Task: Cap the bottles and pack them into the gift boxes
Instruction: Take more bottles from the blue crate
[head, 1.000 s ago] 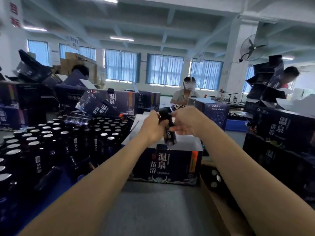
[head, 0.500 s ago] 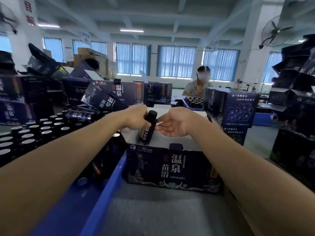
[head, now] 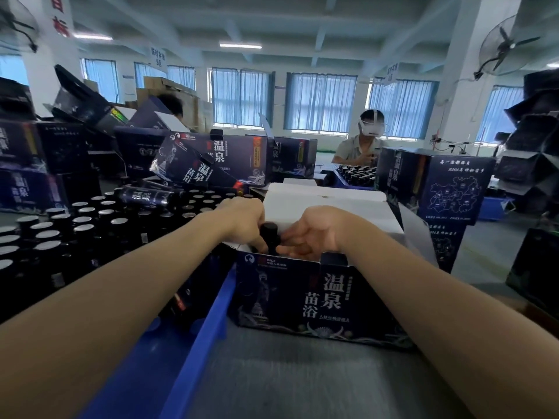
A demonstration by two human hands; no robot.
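Note:
A dark open gift box [head: 317,300] with white inner flaps stands in front of me on the grey table. A black capped bottle [head: 269,237] stands upright at the box's near left corner, its lower part hidden inside. My left hand [head: 242,219] grips the bottle from the left. My right hand [head: 314,231] reaches into the box from the right, fingertips touching the bottle; its fingers are partly hidden behind the box wall. Several more black bottles [head: 87,225] with silvery tops fill a blue crate [head: 199,337] on my left.
Closed and tilted dark gift boxes [head: 217,161] pile up behind the crate, and a stacked box [head: 438,182] stands at the right. A person in a headset [head: 363,143] works across the table beside another tray of bottles [head: 357,173]. Dark cartons [head: 532,164] are stacked at far right.
The bottle has gone from held up and tilted above the box to standing down inside its near left corner. Both hands dropped with it. My view also shifted closer.

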